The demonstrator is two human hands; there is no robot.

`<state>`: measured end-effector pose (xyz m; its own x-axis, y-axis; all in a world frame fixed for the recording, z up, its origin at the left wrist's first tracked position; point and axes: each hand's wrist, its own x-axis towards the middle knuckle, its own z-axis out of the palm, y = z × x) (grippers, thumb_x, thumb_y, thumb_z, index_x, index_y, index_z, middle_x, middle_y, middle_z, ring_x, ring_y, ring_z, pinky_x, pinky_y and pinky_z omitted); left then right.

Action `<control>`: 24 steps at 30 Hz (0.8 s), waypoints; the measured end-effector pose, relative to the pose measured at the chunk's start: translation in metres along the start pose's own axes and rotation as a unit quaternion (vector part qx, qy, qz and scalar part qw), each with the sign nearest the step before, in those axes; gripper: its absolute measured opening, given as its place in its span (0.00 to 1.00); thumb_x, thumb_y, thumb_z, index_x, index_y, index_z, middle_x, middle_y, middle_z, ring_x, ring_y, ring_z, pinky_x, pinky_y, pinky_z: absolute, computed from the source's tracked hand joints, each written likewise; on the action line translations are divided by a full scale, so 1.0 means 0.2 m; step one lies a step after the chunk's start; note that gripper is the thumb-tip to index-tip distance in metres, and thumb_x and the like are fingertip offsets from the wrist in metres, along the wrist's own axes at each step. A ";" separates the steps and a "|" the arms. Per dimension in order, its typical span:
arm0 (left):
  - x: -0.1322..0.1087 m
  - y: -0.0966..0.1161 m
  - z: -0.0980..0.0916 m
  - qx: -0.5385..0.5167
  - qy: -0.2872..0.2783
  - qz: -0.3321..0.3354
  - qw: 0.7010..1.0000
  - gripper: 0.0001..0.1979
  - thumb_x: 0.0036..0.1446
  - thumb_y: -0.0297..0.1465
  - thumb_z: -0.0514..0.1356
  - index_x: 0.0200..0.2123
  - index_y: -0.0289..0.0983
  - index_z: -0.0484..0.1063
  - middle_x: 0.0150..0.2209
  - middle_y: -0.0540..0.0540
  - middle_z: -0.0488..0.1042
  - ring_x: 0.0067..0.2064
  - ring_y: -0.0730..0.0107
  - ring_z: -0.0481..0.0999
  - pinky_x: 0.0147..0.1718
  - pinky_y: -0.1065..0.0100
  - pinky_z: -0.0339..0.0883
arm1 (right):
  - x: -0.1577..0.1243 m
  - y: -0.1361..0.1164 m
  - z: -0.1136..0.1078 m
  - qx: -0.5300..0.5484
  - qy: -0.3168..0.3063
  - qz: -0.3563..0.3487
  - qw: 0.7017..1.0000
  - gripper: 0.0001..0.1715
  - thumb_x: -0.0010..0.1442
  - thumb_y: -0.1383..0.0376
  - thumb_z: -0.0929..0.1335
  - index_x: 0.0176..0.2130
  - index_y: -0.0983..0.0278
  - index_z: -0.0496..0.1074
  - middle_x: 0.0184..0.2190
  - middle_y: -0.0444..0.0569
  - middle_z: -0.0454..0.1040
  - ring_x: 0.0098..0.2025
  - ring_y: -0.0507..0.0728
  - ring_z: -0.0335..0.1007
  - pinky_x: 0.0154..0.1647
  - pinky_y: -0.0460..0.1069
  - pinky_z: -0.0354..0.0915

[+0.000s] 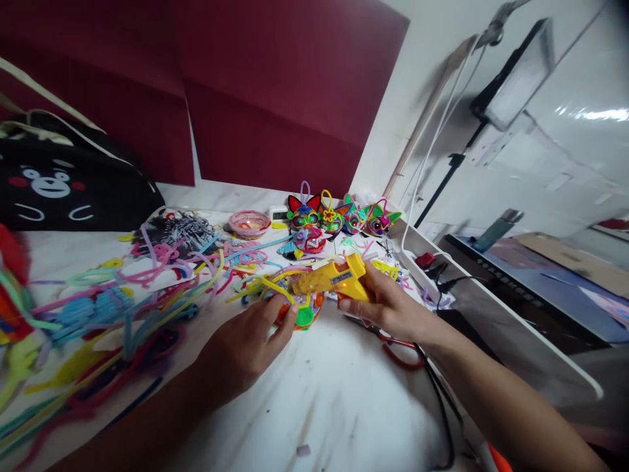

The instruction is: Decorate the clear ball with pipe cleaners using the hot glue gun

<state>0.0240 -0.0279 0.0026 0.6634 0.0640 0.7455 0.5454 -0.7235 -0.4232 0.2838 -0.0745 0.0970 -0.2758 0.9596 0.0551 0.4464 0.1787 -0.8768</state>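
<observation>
My right hand point(388, 305) is closed round the grip of a yellow glue gun point(330, 278), whose nozzle points left over a small colourful pipe-cleaner figure point(301, 309) on the white table point(339, 393). My left hand point(246, 344) pinches that figure from the near side, thumb and fingers on its orange and green parts. A yellow pipe cleaner point(268, 286) curls just above the figure.
Loose pipe cleaners point(122, 308) of many colours cover the table's left half. Several finished figures point(339, 219) and a pink bowl point(249, 223) stand at the back. Red-handled scissors point(403, 351) lie under my right wrist. A black bag point(63, 190) sits far left, a keyboard point(501, 288) right.
</observation>
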 end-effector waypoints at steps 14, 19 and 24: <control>-0.03 0.01 0.01 -0.003 -0.007 0.007 1.000 0.15 0.63 0.23 0.57 0.52 0.32 0.72 0.47 0.34 0.72 0.44 0.57 0.76 0.42 0.61 0.75 | -0.02 -0.01 -0.03 -0.059 0.006 -0.010 0.998 0.19 0.62 0.52 0.70 0.44 0.59 0.62 0.32 0.42 0.63 0.30 0.53 0.59 0.27 0.47 0.60; -0.04 0.01 0.02 -0.015 -0.024 0.004 1.000 0.15 0.63 0.23 0.57 0.53 0.31 0.71 0.48 0.33 0.72 0.46 0.57 0.76 0.43 0.61 0.75 | -0.01 -0.01 -0.03 -0.092 0.019 -0.032 0.995 0.19 0.60 0.53 0.70 0.46 0.59 0.64 0.35 0.46 0.68 0.36 0.57 0.64 0.35 0.50 0.65; -0.04 0.01 0.02 -0.009 -0.020 0.000 1.000 0.15 0.63 0.24 0.57 0.52 0.32 0.72 0.47 0.34 0.73 0.45 0.58 0.76 0.42 0.61 0.75 | 0.02 0.00 -0.01 -0.082 0.030 -0.043 0.995 0.23 0.60 0.53 0.71 0.49 0.58 0.64 0.38 0.47 0.71 0.39 0.58 0.66 0.37 0.51 0.67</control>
<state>0.0217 -0.0269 -0.0068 0.6838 0.0904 0.7241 0.5357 -0.7360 -0.4140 0.2850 -0.0702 0.0977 -0.2699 0.9496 0.1596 0.5569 0.2892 -0.7786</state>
